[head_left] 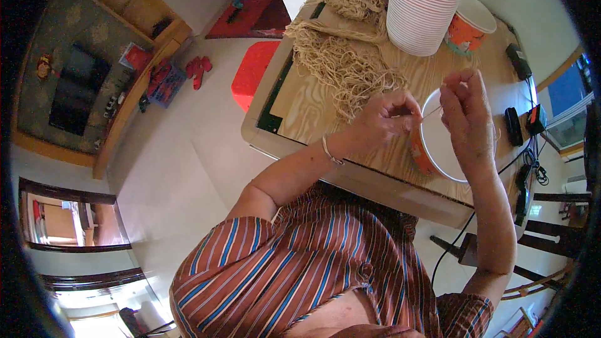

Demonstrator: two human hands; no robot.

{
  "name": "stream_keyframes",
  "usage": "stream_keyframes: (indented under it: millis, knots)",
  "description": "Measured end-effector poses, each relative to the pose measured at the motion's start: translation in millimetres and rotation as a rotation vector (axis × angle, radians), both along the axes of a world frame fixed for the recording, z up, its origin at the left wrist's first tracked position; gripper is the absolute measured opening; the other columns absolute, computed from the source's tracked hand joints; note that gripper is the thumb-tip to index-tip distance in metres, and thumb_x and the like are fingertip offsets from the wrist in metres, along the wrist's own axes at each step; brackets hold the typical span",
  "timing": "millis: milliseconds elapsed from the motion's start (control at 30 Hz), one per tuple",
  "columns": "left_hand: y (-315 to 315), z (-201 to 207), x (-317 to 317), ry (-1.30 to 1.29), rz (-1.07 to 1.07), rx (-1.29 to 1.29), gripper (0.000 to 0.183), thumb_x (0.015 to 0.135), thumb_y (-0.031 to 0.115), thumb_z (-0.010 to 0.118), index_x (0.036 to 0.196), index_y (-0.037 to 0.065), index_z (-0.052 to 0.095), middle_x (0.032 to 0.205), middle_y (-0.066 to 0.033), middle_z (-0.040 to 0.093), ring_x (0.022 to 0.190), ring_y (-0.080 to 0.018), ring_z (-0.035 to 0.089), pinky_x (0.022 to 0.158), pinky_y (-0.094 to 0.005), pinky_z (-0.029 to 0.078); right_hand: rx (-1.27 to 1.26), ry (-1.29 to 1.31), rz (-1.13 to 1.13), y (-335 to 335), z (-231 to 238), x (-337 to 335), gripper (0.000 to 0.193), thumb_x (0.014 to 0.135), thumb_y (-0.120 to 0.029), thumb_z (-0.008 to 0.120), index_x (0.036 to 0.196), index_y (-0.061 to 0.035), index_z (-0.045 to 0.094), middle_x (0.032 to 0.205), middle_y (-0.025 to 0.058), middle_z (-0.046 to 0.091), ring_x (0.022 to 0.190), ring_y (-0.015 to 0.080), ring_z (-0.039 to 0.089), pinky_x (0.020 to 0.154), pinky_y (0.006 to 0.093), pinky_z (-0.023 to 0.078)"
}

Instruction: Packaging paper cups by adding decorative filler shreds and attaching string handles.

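Above a white paper tub with an orange printed outside, both my hands are raised with fingers pinched. My left hand is closed at the tub's left rim, its fingertips on a thin strand. That strand runs across to my right hand, whose thumb and fingers are also pressed together on it. The strand is too fine to make out clearly. Just beyond my left hand lies a loose, tangled heap of beige string, reaching nearly to my fingers.
Behind the tub rises a tall stack of nested white tubs. Another orange-printed tub stands beside it. Black adapters and cables lie along the table's right edge. A red stool stands left of the wooden table.
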State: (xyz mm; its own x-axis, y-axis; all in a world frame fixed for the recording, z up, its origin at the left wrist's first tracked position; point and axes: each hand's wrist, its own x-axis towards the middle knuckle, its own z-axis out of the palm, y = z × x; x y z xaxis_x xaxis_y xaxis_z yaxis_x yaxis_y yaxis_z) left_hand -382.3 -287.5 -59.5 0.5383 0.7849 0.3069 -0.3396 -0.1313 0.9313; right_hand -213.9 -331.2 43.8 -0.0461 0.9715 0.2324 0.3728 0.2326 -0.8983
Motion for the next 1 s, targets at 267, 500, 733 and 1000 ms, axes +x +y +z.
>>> stream_keyframes:
  millis: [267, 500, 733, 1000]
  knots:
    - [9, -2, 9, 0.103, 0.014, 0.017, 0.007, 0.089, 0.009, 0.063, 0.092, 0.005, 0.059, 0.083, 0.0005, 0.058, 0.075, -0.0075, 0.057, 0.066, -0.022, 0.048, 0.031, -0.189, 0.07, 16, 16, 42, 0.013, 0.09, -0.012, 0.061, 0.096, -0.0053, 0.051, 0.07, 0.0012, 0.051, 0.061, 0.0078, 0.046, 0.054, 0.0261, 0.04]
    - [5, 17, 20, 0.212, 0.037, 0.008, 0.006, 0.088, 0.007, 0.062, 0.09, 0.006, 0.057, 0.078, 0.0044, 0.056, 0.071, -0.0031, 0.052, 0.063, -0.021, 0.045, -0.115, -0.471, 0.22, 28, 66, 127, 0.023, 0.078, -0.001, 0.064, 0.096, -0.0071, 0.052, 0.068, -0.004, 0.037, 0.06, 0.0066, 0.038, 0.052, 0.0246, 0.033]
    - [4, 27, 33, 0.219, -0.031, -0.043, 0.005, 0.088, 0.007, 0.061, 0.09, 0.004, 0.057, 0.079, 0.0035, 0.056, 0.069, -0.0038, 0.053, 0.063, -0.0208, 0.046, -0.057, -0.554, 0.029, 38, 51, 174, 0.006, 0.084, -0.007, 0.061, 0.083, -0.0018, 0.058, 0.068, -0.0027, 0.046, 0.065, 0.0053, 0.042, 0.057, 0.0208, 0.034]
    - [0, 27, 53, 0.077, -0.073, -0.132, 0.006, 0.088, 0.009, 0.06, 0.089, 0.003, 0.057, 0.081, -0.0019, 0.06, 0.074, -0.0097, 0.059, 0.067, -0.0251, 0.05, -0.044, -0.477, 0.035, 74, 35, 193, 0.022, 0.088, -0.022, 0.06, 0.082, -0.0027, 0.069, 0.062, 0.0005, 0.058, 0.052, 0.0097, 0.05, 0.049, 0.0261, 0.04]
